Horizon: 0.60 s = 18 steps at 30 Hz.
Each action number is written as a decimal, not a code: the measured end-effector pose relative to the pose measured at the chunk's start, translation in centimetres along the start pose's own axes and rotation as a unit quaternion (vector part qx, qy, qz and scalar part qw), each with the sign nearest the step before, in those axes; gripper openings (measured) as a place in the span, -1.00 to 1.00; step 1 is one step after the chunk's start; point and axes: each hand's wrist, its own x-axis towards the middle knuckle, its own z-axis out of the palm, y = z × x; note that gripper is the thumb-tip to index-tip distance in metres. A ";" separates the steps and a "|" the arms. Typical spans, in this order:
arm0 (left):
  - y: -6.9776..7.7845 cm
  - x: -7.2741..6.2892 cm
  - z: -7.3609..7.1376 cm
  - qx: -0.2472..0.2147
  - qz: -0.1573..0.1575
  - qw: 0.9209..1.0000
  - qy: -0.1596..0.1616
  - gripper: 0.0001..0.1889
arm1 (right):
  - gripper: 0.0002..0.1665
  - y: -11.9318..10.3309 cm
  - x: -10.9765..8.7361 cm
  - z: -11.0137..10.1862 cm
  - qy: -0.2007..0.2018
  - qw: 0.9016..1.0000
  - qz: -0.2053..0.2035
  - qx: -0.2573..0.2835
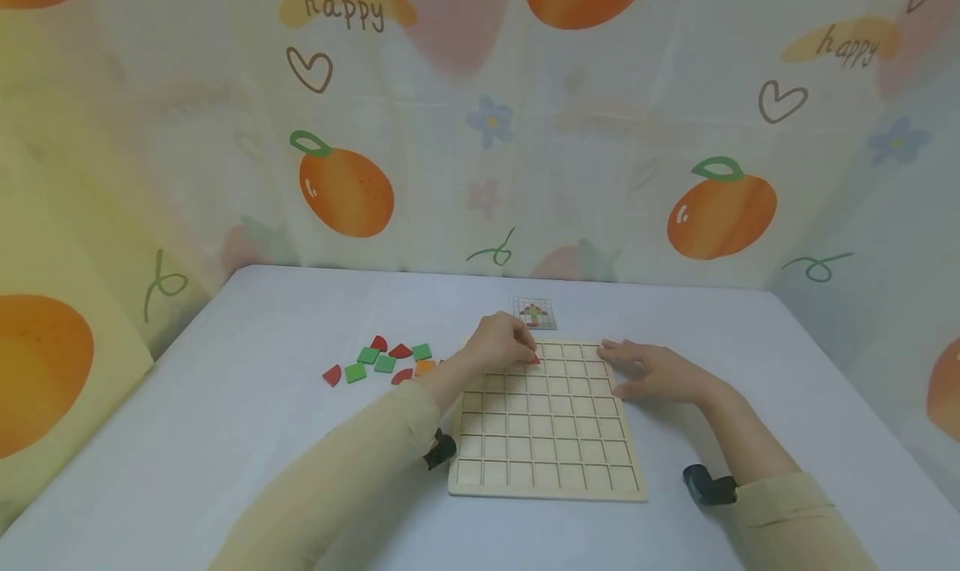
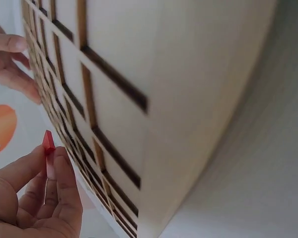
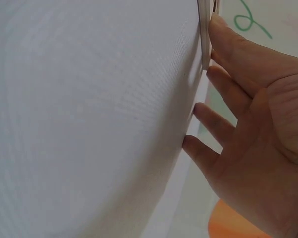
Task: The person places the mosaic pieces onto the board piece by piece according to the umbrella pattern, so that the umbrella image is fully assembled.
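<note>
My left hand (image 1: 501,343) pinches a small red tile (image 2: 48,142) between thumb and fingertips, over the far part of a wooden grid board (image 1: 551,425). In the head view only a bit of that red tile shows below the fingertips. My right hand (image 1: 663,373) rests at the board's far right edge, its fingers spread and straight. In the right wrist view the right thumb (image 3: 233,37) lies against the board's edge (image 3: 204,34), while other fingertips touch the table. The grid squares in sight hold no tiles; some far left squares are hidden by my left hand and forearm.
Left of the board lie several loose tiles: green squares (image 1: 356,373), red quarter-rounds (image 1: 332,376) and an orange piece (image 1: 425,368). Behind the board a small picture card (image 1: 535,313) shows a tree-like pattern on a grid. All stand on a white table (image 1: 247,329) before a printed curtain (image 1: 450,137).
</note>
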 end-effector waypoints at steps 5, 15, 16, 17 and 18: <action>-0.2 0.4 0.3 0.039 0.008 0.999 -0.004 -0.93 | -0.15 -0.1 0.1 0.0 -0.001 1.000 0.002 -0.001; 0.2 0.5 0.7 0.060 0.006 0.998 -0.004 -0.93 | -0.15 0.0 0.0 0.0 -0.002 1.000 -0.004 0.000; 0.2 0.4 0.7 0.059 0.004 0.998 -0.005 -0.93 | -0.15 0.0 0.0 0.0 -0.002 1.000 -0.005 0.001; 0.2 0.4 0.7 0.058 0.002 0.998 -0.007 -0.94 | -0.15 0.0 0.0 0.0 -0.002 1.000 -0.006 0.002; 0.2 0.4 0.7 0.056 0.000 0.998 -0.008 -0.94 | -0.15 0.0 0.0 0.0 -0.002 1.000 -0.007 0.002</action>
